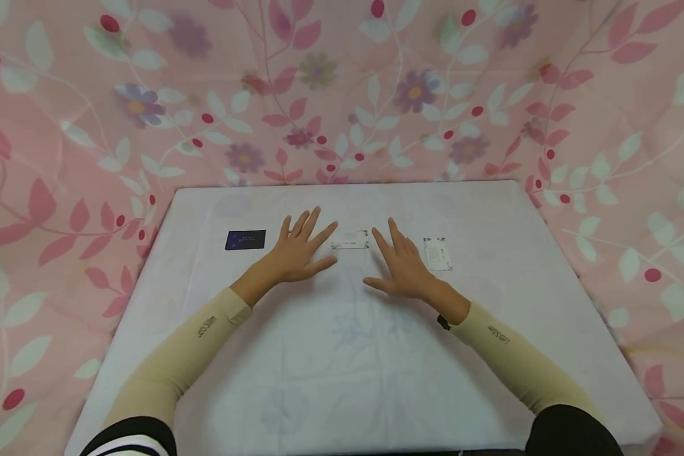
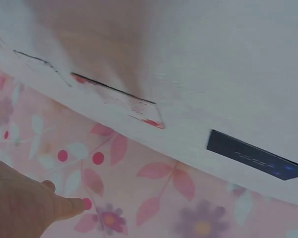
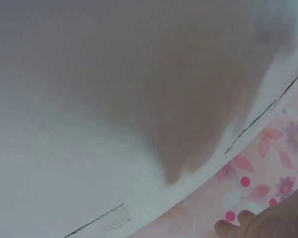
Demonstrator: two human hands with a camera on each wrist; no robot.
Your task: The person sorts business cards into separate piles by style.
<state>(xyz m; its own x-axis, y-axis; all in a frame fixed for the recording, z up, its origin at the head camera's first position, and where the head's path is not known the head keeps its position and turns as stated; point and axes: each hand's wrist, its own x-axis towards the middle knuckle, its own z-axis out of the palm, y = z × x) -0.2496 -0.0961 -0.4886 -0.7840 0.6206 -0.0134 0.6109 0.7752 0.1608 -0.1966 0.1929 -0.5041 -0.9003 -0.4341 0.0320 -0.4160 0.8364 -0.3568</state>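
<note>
My left hand (image 1: 297, 252) is held above the white tabletop with its fingers spread, holding nothing. It hides most of a white card with red decoration (image 2: 116, 99), which shows better in the left wrist view. To that hand's left lies a dark blue card (image 1: 245, 240). A white card with a leafy border (image 1: 350, 239) lies between the two hands. My right hand (image 1: 401, 269), fingers also spread and grasping nothing, is raised just left of another leaf-bordered white card (image 1: 437, 254), which stands lengthwise away from me.
A white cloth (image 1: 330, 380) covers the table, and both hands cast soft shadows on it. Pink floral fabric (image 1: 342, 88) hangs right behind the far edge and along both sides.
</note>
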